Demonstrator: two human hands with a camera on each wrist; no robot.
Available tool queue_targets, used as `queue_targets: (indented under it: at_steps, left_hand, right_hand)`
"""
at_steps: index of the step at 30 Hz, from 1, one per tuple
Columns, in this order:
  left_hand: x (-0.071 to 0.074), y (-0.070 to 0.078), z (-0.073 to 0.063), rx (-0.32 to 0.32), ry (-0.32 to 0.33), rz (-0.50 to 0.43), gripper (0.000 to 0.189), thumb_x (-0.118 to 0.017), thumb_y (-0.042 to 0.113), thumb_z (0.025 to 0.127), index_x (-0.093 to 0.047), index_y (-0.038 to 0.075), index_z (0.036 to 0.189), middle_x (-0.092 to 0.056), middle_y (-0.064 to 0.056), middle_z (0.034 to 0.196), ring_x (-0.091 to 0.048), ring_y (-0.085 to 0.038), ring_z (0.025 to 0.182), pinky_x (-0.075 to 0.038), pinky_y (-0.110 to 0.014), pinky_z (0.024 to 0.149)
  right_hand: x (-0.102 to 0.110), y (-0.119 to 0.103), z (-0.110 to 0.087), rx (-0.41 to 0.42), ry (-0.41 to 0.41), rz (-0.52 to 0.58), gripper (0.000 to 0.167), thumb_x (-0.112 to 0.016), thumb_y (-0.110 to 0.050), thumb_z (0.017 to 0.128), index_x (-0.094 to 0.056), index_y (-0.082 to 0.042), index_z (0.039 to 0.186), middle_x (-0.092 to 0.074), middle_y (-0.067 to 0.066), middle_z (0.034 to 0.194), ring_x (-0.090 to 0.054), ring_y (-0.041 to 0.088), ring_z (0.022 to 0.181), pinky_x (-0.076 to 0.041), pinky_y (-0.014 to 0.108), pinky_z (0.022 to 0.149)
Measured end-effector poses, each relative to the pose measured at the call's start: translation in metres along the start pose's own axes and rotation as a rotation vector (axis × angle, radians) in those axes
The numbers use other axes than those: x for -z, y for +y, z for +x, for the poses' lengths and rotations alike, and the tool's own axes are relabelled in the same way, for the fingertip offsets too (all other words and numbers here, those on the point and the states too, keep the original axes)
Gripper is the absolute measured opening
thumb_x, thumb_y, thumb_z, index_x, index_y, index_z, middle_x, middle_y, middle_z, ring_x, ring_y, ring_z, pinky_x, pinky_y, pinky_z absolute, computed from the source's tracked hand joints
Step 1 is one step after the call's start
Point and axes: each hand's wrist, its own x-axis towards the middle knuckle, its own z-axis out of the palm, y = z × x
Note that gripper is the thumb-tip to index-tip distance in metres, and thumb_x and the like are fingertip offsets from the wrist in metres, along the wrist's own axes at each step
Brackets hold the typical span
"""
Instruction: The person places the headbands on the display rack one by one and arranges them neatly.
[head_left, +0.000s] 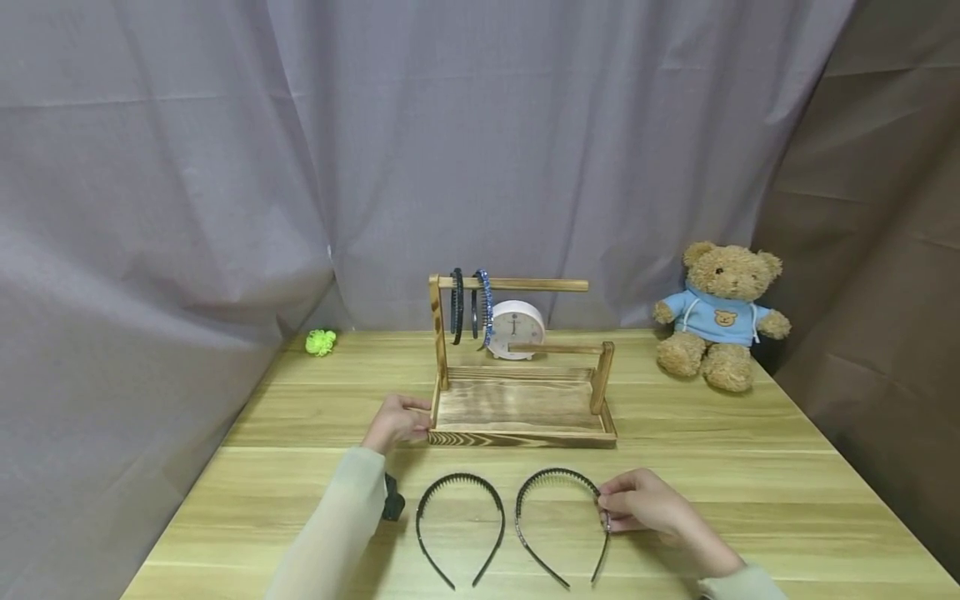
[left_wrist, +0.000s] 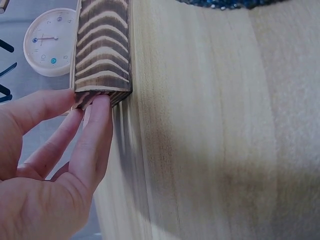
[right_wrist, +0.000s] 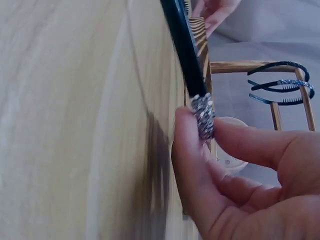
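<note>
Right hand (head_left: 647, 507), head view: you've got the headband (head_left: 555, 471) pinched on its right leg, thumb and fingers nearly together. It's at the front of the table (head_left: 795, 500), in front of the wooden rack (head_left: 525, 439), right of the second headband (head_left: 461, 477). Can't tell if it touches the table. Left wrist view: your left hand (left_wrist: 60, 165) has fairly straight fingers touching the rack's end, not wrapped round it. Rack looks rigid; steady it there. Right wrist view: your pinch sits on the glittery patch (right_wrist: 203, 115). Good spot: rough, should grip better than the smooth black leg. Headband is likely light, springy plastic; don't splay the legs, could snap. Toothed arch may snag.
</note>
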Motion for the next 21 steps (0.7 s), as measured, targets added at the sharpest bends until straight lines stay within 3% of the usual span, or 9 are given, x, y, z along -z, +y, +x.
queue_targets:
  at_steps: [4, 14, 21]
  left_hand:
    - [0.000, -0.001, 0.001, 0.001, 0.003, -0.007, 0.033, -0.062, -0.011, 0.085, -0.061, -0.012, 0.118, -0.064, -0.030, 0.105, -0.066, -0.022, 0.078, -0.062, -0.036, 0.080]
    - [0.000, 0.001, -0.001, 0.004, 0.003, -0.021, 0.034, -0.062, -0.012, 0.085, -0.061, -0.012, 0.118, -0.064, -0.030, 0.105, -0.067, -0.024, 0.080, -0.062, -0.038, 0.083]
    - [-0.001, 0.000, -0.001, -0.002, 0.013, -0.015, 0.032, -0.063, -0.011, 0.084, -0.062, -0.012, 0.116, -0.065, -0.028, 0.102, -0.066, -0.023, 0.077, -0.062, -0.037, 0.081]
  right_hand:
    - [0.001, 0.000, 0.000, 0.022, -0.048, 0.055, 0.045, -0.057, -0.004, 0.095, -0.043, 0.028, 0.122, -0.067, 0.015, 0.093, -0.069, 0.019, 0.082, -0.063, 0.030, 0.077]
    - [-0.001, -0.011, 0.000, 0.083, -0.088, 0.131, 0.037, -0.056, -0.006, 0.094, -0.049, 0.023, 0.116, -0.068, 0.015, 0.095, -0.068, 0.021, 0.086, -0.061, 0.031, 0.082]
    - [-0.005, -0.022, -0.001, 0.143, 0.046, 0.134, 0.049, -0.057, -0.008, 0.095, -0.038, 0.026, 0.126, -0.066, 0.018, 0.101, -0.067, 0.028, 0.094, -0.060, 0.031, 0.087]
